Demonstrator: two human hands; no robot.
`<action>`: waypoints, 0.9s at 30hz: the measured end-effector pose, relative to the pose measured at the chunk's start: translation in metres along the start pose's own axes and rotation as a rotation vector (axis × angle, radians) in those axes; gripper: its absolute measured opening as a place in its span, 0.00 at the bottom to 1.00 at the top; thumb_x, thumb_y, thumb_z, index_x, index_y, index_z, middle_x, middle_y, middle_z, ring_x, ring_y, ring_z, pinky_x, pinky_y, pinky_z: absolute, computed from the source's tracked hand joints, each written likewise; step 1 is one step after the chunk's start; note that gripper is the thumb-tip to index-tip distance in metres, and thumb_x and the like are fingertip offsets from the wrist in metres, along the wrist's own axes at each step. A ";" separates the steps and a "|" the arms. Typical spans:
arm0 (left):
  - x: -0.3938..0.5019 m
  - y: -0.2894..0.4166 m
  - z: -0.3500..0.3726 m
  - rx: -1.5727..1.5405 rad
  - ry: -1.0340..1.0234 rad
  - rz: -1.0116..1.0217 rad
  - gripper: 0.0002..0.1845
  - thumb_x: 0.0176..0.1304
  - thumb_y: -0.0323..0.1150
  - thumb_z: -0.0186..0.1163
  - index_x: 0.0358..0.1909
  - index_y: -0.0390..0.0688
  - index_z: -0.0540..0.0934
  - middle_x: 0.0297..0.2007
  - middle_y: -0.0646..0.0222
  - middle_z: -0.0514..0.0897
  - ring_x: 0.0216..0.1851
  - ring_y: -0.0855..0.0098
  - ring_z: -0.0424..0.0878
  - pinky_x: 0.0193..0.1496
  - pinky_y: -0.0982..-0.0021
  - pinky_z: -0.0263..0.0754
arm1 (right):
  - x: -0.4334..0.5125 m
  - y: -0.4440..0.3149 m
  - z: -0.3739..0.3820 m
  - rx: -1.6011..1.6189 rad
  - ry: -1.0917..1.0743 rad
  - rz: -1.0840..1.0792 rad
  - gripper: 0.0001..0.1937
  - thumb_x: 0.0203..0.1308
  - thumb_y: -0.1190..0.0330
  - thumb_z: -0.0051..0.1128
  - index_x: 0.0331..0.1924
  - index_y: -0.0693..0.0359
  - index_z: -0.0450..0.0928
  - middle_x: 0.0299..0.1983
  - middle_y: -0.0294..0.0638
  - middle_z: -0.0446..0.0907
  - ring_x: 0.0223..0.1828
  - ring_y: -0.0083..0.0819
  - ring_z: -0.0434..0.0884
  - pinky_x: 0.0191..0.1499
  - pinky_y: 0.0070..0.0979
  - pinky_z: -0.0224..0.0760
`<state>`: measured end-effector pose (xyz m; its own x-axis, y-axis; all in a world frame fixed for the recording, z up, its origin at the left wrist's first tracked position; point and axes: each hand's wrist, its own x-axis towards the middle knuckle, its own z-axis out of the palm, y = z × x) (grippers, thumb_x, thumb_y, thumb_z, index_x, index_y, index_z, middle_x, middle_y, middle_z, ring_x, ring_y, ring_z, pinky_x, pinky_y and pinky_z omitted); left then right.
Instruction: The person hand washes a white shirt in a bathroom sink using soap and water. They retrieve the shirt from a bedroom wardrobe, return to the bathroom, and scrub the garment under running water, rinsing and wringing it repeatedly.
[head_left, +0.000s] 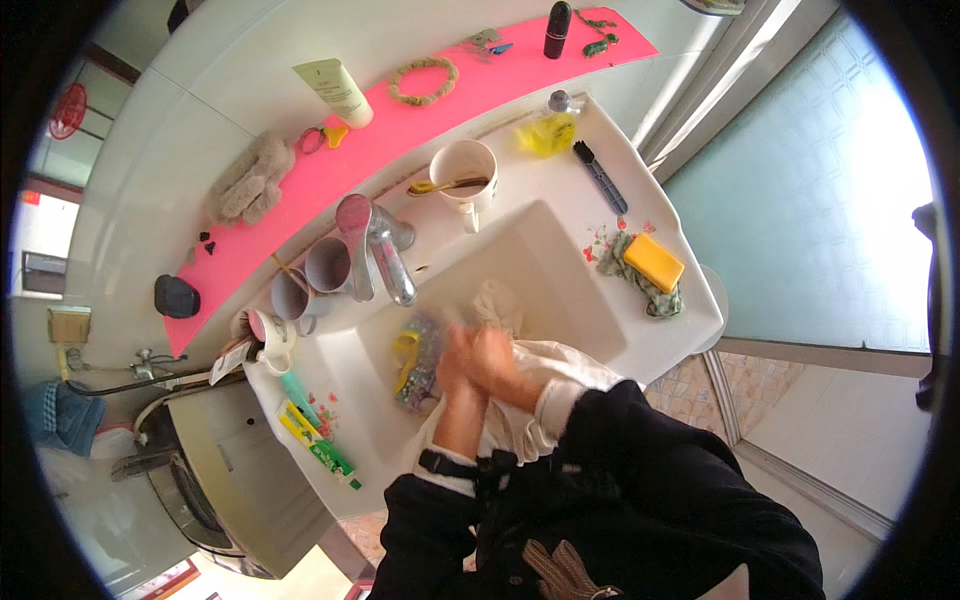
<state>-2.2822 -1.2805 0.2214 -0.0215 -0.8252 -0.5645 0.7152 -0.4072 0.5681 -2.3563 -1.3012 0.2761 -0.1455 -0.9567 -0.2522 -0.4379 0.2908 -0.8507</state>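
Note:
Over the white sink basin, my left hand and my right hand press together, their fingers curled and blurred. Both appear closed on a white cloth, which shows beyond the knuckles and drapes over the front rim toward my body. The fingertips, and any cloth between the palms, are hidden. Just left of my left hand, a purple patterned cloth with a yellow part lies in the basin. The metal faucet stands beyond my hands, its spout pointing down into the basin.
On the right ledge, yellow soap rests on a green cloth near a brush and a yellow liquid bottle. Mugs line the back; toothpaste tubes lie left. A pink shelf holds small items. A frosted glass panel stands right.

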 end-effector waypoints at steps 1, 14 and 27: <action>-0.004 0.001 0.005 -0.250 -0.306 -0.092 0.14 0.56 0.41 0.49 0.32 0.40 0.74 0.30 0.68 0.74 0.33 0.72 0.71 0.40 0.69 0.66 | 0.001 0.001 0.001 -0.160 -0.152 -0.095 0.24 0.55 0.52 0.43 0.18 0.66 0.78 0.17 0.58 0.74 0.24 0.52 0.77 0.35 0.39 0.70; -0.017 0.004 0.006 0.259 0.265 -0.042 0.14 0.57 0.40 0.50 0.38 0.40 0.73 0.32 0.71 0.73 0.34 0.75 0.71 0.37 0.72 0.67 | 0.006 -0.002 0.004 -0.114 0.012 0.017 0.23 0.58 0.53 0.40 0.22 0.64 0.78 0.20 0.58 0.74 0.24 0.52 0.77 0.32 0.41 0.69; -0.031 0.048 0.038 -0.081 0.105 -0.227 0.17 0.61 0.47 0.48 0.24 0.45 0.71 0.26 0.68 0.75 0.31 0.69 0.75 0.39 0.64 0.71 | 0.035 0.026 -0.038 0.859 -0.237 0.578 0.25 0.57 0.44 0.43 0.18 0.58 0.69 0.14 0.37 0.66 0.16 0.29 0.69 0.22 0.29 0.64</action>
<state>-2.2740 -1.2893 0.2894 -0.1180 -0.6695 -0.7334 0.7539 -0.5411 0.3727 -2.4067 -1.3267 0.2627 0.0857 -0.6810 -0.7273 0.4296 0.6839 -0.5897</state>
